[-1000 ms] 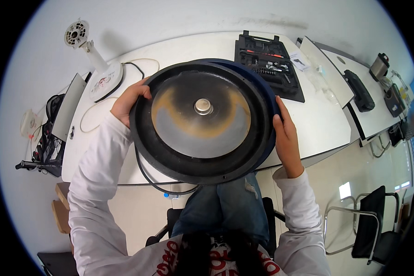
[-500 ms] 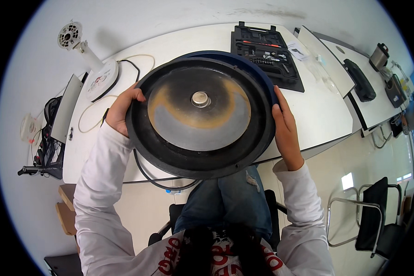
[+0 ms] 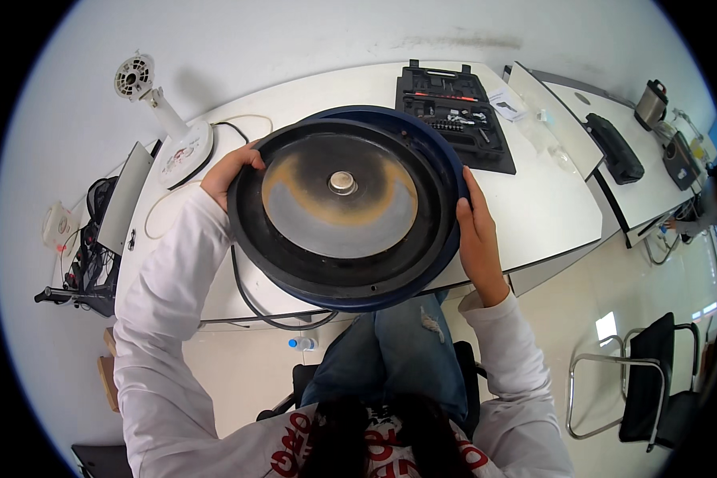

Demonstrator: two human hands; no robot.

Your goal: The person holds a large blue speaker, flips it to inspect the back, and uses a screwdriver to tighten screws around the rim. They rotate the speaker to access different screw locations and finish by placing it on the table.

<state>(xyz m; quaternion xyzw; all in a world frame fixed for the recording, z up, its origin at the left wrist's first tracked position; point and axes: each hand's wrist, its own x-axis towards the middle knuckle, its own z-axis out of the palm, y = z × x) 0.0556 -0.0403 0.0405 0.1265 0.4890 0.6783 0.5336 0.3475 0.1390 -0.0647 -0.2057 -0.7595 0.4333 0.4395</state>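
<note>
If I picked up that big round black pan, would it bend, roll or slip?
The black pan would probably stay stiff: its thick rim shows no sagging. Its round outline could let it roll on edge. It might shift against the blue shell, as the two sit off-centre; whether they're fastened isn't visible.

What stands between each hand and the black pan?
Left hand: nothing visible; it grips the black pan's left rim, thumb over the edge. Right hand: the blue shell behind the pan, its edge showing between pan and hand on the right. Whether any right fingertips reach the pan is hidden.
</note>
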